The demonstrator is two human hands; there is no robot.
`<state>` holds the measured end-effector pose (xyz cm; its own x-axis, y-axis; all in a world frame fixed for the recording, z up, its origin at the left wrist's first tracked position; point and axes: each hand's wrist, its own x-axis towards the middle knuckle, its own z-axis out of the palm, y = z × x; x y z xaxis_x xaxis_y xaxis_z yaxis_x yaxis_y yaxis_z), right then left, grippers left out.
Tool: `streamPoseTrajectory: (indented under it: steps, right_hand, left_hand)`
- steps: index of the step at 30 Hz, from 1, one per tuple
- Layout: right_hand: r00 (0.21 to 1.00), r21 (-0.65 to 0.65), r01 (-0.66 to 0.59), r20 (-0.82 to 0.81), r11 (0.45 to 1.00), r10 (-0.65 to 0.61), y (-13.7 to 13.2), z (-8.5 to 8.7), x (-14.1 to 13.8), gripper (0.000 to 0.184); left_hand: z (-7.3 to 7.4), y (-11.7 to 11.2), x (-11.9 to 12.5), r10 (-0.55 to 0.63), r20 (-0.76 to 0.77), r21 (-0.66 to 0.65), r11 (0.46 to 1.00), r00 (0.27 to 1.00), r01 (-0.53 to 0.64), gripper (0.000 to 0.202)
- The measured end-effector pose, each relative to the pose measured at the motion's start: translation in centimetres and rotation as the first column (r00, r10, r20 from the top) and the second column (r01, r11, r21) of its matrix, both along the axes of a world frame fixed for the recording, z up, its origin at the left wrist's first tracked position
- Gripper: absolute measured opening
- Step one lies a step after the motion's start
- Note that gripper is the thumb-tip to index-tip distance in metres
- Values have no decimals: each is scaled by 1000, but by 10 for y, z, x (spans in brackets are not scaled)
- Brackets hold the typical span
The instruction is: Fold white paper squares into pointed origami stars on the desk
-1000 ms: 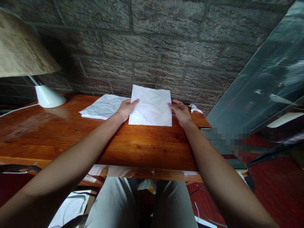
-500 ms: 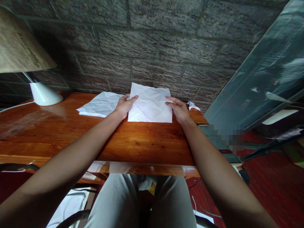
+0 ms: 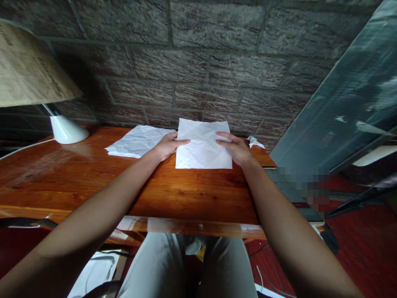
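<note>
A square sheet of white paper (image 3: 201, 155) with crossing creases is in front of me above the wooden desk. My left hand (image 3: 167, 145) grips its left edge, thumb on the near face and fingers mostly hidden behind. At the right edge, my right hand (image 3: 237, 149) holds the sheet, with its thumb and a finger showing over the paper. Left of my left hand lies a stack of creased white sheets (image 3: 141, 138). A small folded piece of white paper (image 3: 255, 142) lies beyond my right hand.
The wooden desk (image 3: 186, 198) meets a dark brick wall (image 3: 192, 62). A lamp with a paper-like shade (image 3: 34, 66) and white base (image 3: 68, 129) stands at the left. A device with a screen (image 3: 287, 186) lies at the right, beside a grey-green panel (image 3: 325, 103).
The view has shifted slightly, so everything sits a little lower and further right. My left thumb reaches further onto the sheet, and my right fingers also lie further over it.
</note>
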<state>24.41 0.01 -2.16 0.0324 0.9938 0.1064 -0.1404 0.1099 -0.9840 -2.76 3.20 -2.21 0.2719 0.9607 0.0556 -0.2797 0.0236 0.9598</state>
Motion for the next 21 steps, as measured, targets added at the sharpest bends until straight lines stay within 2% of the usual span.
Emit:
streamPoseTrajectory:
  steps: [2, 6, 10, 12, 13, 17, 19, 21]
  right_hand:
    - [1000, -2, 12, 14, 1000, -12, 1, -3, 2, 54]
    - [997, 43, 62, 48, 997, -64, 5, -7, 2, 56]
    - [991, 53, 134, -31, 990, -132, 7, -7, 1, 99]
    - [990, 34, 128, -57, 991, -126, 7, -6, 2, 105]
    - [993, 28, 108, -53, 994, -107, 6, -6, 2, 97]
    - [1000, 5, 18, -6, 1000, -18, 5, -7, 4, 43]
    - [1000, -23, 16, 0, 1000, -16, 4, -9, 5, 33]
    - [1000, -43, 22, -9, 999, -23, 5, -10, 5, 30]
  left_hand:
    - [-1, 0, -1, -29, -4, -12, 1000, 1000, 29, 61]
    - [-4, 2, -3, 26, 8, -4, 1000, 1000, -26, 56]
    - [-3, 4, -5, 46, 8, 17, 999, 999, -47, 52]
    - [-1, 3, -6, 25, -15, 6, 1000, 1000, -25, 49]
    - [0, 3, -7, 7, -28, -9, 1000, 1000, -7, 48]
    - [2, 1, -7, -5, -56, -65, 998, 998, 1, 42]
    - [2, 2, -8, 8, -64, -72, 997, 998, -12, 41]
    - [2, 3, -10, 21, -67, -64, 998, 998, -26, 42]
